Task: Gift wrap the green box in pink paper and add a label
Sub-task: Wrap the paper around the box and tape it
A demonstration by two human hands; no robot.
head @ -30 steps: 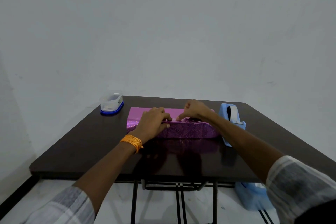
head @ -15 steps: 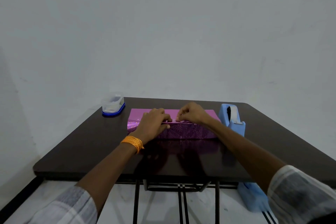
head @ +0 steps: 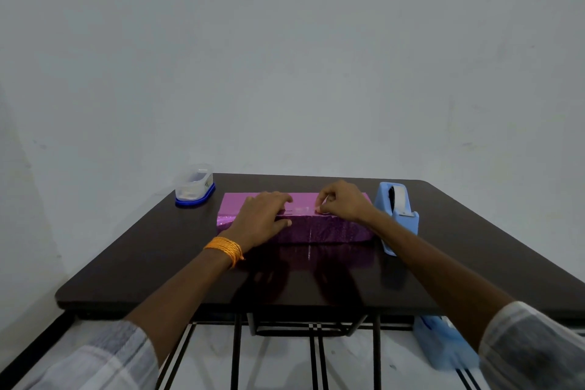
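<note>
Pink-wrapped box (head: 316, 228) mid-counter (head: 142, 269), under both hands. Left hand (head: 262, 215) flat on its top left, fingers straight, thumb down the near face. Right hand (head: 343, 203) curled, fingertips pinching at the top seam. Just right of box: blue tape dispenser (head: 395, 209). Far left, apart: clear tub on blue base (head: 194, 185). Wide glossy stretch of counter from box to near edge.

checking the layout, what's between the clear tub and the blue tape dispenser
The pink-wrapped box, left hand flat on it, right hand pinching at its top; head view.
</note>
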